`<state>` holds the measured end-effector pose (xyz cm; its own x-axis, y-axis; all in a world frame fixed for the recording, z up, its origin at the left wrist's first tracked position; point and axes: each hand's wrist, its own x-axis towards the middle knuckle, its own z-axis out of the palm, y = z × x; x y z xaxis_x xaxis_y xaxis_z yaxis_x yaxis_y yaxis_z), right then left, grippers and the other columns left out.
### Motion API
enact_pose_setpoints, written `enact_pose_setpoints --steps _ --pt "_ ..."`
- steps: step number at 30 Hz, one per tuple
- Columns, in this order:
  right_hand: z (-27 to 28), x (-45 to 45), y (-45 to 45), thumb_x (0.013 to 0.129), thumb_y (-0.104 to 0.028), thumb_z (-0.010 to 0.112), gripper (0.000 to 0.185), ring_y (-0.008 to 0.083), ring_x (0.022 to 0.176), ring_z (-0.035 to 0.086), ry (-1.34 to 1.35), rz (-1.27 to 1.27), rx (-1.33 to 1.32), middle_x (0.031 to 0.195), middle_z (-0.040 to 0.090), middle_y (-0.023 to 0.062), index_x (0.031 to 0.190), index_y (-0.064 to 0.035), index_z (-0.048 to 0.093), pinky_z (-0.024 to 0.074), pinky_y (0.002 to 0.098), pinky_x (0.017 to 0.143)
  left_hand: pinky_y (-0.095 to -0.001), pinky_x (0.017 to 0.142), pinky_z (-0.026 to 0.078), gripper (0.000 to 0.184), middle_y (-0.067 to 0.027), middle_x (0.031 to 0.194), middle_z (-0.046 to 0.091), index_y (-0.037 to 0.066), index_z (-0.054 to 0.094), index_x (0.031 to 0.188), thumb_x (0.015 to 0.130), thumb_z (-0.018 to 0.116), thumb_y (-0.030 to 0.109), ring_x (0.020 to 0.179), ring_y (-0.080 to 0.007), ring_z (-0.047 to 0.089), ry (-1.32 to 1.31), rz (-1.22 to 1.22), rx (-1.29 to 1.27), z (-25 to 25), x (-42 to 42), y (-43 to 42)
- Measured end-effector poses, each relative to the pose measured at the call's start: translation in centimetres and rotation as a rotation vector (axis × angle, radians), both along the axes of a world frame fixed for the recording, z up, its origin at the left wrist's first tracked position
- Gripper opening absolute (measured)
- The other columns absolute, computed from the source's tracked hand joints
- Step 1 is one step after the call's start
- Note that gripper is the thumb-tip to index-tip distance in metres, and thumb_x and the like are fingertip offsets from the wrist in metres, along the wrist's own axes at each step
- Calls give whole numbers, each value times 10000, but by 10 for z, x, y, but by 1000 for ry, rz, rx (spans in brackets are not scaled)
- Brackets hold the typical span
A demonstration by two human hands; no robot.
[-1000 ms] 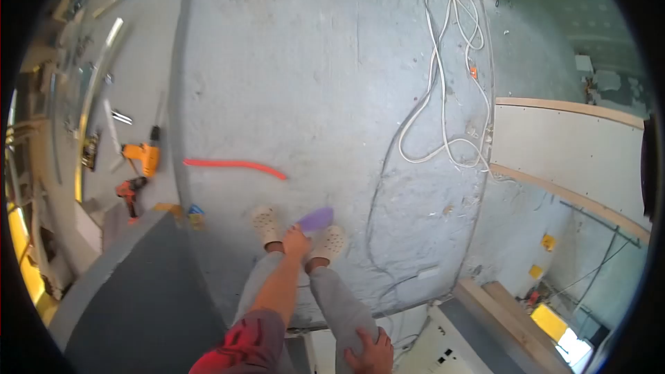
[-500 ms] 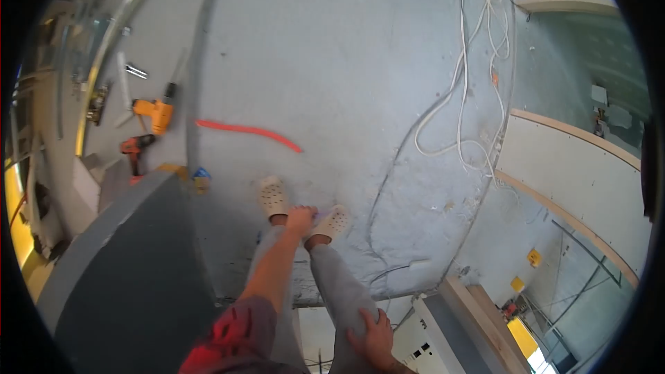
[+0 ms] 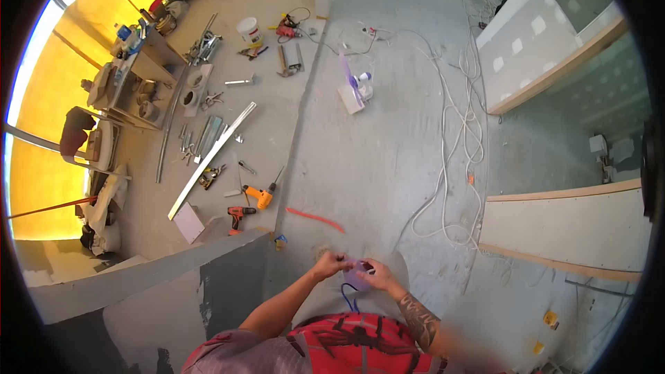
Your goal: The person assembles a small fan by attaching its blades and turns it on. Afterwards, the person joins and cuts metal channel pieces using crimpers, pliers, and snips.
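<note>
In front of my waist, my two hands are close together around a thin, purple, see-through piece (image 3: pixel 356 277) whose kind I cannot make out. My left hand (image 3: pixel 330 264) pinches its left side, with the fingertips together. On its other side, my right hand (image 3: pixel 380 276) is curled around the edge, thumb towards the left. A dark blue cord (image 3: pixel 348 296) loops just beneath, against my grey trousers. Past my hands, a red strip (image 3: pixel 316 219) lies on the concrete floor.
An orange drill (image 3: pixel 259 196) and a red drill (image 3: pixel 240 217) lie left of the strip. Beyond are a long metal profile (image 3: pixel 213 159) and a white bucket (image 3: pixel 249 31). White cables (image 3: pixel 443 145) trail along the right. A low partition wall (image 3: pixel 159 263) stands at near left.
My left hand has come up from beside my foot to my waist, with the purple piece. My right hand has left my knee and joined it. My view has tilted up, showing more floor.
</note>
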<state>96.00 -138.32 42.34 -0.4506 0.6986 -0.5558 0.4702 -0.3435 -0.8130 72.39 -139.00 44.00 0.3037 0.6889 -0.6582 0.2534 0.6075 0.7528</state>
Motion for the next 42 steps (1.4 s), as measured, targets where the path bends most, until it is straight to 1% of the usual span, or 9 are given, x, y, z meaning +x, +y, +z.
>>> enact_pose_setpoints --steps 3,5,12,14,19,22,32,36,42 --pt "26 -12 65 916 -371 645 433 202 937 670 -231 272 -7 981 699 113 1168 -19 632 503 317 802 -280 712 475 333 -18 834 663 18 710 972 891 712 341 808 -95 581 -171 248 -28 37 17 53" --pt "36 -21 102 973 -331 567 339 156 791 667 75 -24 -78 804 693 60 997 -14 686 501 298 725 -269 784 469 371 -31 947 672 -1 674 1064 938 652 348 889 -104 582 -317 502 -23 46 26 90" --pt "62 2 264 959 -359 574 351 165 762 646 116 354 11 818 690 100 965 -27 688 502 311 707 -478 1053 424 503 -221 1307 549 75 362 1428 1021 423 366 1207 -344 558 -716 982 96 50 23 194" --pt "54 14 308 952 -376 579 360 192 764 651 84 335 -15 819 691 110 970 -33 688 504 322 711 -575 971 473 583 -231 1174 594 135 298 1461 943 520 280 1078 -426 604 -720 1182 81 56 -11 222" --pt "53 34 417 945 -417 580 400 196 753 644 -181 456 120 825 686 120 1046 -39 663 507 338 704 -513 759 532 642 -138 856 574 107 431 1291 879 491 596 804 -327 622 -696 1393 -139 124 -59 283" --pt "30 16 509 901 -439 616 414 287 779 665 -292 571 93 836 688 154 1068 -63 663 517 374 728 -416 659 498 672 -93 802 547 124 468 1264 874 459 672 702 -229 563 -807 1403 -128 77 -86 331" --pt "55 -80 725 914 -320 643 339 198 802 633 -462 311 40 895 682 123 1109 -44 637 508 325 747 -259 558 379 609 9 783 508 130 510 1264 892 495 611 652 -105 468 -654 1163 -505 -52 -117 573" --pt "-37 -116 823 856 -212 675 306 224 842 608 -332 620 226 959 658 118 1100 -34 628 491 326 791 -265 555 387 645 14 790 507 123 482 1324 906 480 615 644 -109 472 -684 985 -502 -101 -105 635" --pt "-230 -185 911 697 -269 809 745 337 1204 487 -335 1032 471 1254 547 159 1320 -39 471 402 423 1000 -284 553 412 578 -58 866 607 106 490 1278 940 422 570 658 -136 538 -860 1160 -682 -200 -77 693"
